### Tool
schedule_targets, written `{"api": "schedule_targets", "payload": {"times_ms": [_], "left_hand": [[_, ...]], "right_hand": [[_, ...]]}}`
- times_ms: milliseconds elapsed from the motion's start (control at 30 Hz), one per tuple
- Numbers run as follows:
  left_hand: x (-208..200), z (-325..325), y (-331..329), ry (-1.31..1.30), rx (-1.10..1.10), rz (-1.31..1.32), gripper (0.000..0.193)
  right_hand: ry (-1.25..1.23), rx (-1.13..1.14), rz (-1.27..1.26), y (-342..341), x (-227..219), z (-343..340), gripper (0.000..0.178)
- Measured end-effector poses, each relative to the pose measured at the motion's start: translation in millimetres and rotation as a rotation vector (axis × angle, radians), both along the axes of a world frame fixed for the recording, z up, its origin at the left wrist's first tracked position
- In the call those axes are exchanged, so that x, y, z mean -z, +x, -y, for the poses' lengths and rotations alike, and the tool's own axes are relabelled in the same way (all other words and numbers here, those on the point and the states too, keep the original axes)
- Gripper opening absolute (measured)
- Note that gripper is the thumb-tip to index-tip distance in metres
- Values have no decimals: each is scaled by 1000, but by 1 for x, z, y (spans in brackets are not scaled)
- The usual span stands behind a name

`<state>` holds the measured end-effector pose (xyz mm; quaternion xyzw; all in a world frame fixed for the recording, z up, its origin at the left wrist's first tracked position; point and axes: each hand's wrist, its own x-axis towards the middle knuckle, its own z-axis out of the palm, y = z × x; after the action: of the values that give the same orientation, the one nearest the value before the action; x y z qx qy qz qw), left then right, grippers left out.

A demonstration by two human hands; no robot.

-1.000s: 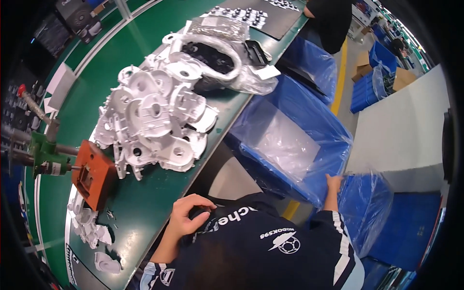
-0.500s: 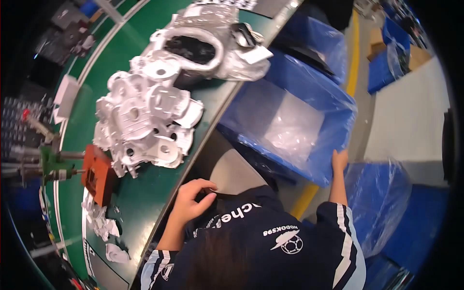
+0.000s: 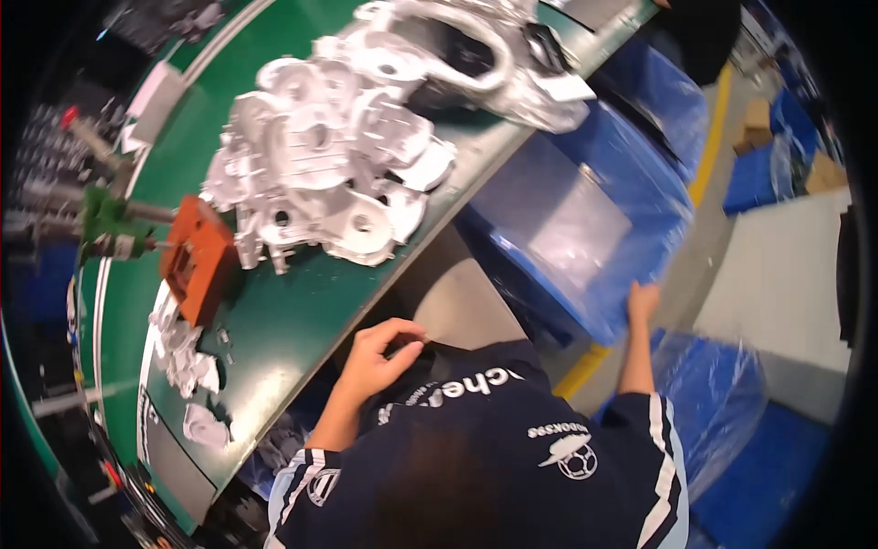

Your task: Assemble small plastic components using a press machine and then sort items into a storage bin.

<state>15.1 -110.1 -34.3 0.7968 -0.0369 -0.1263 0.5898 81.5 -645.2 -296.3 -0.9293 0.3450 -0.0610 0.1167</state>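
Note:
My right hand (image 3: 643, 300) grips the near right rim of a blue bin (image 3: 666, 245) lined with clear plastic. A pale flat sheet (image 3: 585, 220) lies inside the bin. My left hand (image 3: 386, 352) is in front of my body, by the near edge of the green workbench (image 3: 274, 320). Its fingers are loosely curled, with a gap between thumb and forefinger and nothing visible between them. A heap of white moulded plastic parts (image 3: 315, 151) lies on the bench beyond my left hand.
An orange block (image 3: 198, 261) adjoins a green clamp-like fixture (image 3: 110, 224) at the left. Small white pieces (image 3: 183, 352) lie nearer. A white-rimmed part in clear plastic (image 3: 498, 64) sits at the far bench end. Another plastic-lined blue bin (image 3: 668, 101) stands behind, and blue plastic (image 3: 713, 375) at the right.
The view has shifted, so the bench and its heap appear larger and farther right. My right hand keeps its grip on the bin rim; my left hand stays loosely curled.

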Motion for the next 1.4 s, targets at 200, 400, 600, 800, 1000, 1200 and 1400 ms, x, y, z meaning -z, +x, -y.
{"api": "schedule_targets", "payload": {"times_ms": [200, 400, 600, 800, 1000, 1200, 1400], "left_hand": [[-7, 2, -1, 59, 44, 68, 18], [-2, 1, -5, 10, -13, 2, 18], [1, 7, 6, 67, 59, -18, 18], [3, 13, 15, 88, 83, 0, 17], [10, 16, 22, 90, 120, -35, 17], [14, 45, 38, 118, 254, -194, 18], [11, 83, 65, 136, 410, 83, 17]], "right_hand": [[210, 155, 68, 36, -23, -76, 49], [186, 41, 31, 40, -63, -58, 48], [201, 35, -13, -5, -80, -5, 55], [170, 145, -111, -85, -69, 17, 55], [142, 277, -142, -102, -67, 4, 57], [212, 236, -19, -77, -66, -36, 49], [207, 229, -18, -68, -68, -36, 52]]}}
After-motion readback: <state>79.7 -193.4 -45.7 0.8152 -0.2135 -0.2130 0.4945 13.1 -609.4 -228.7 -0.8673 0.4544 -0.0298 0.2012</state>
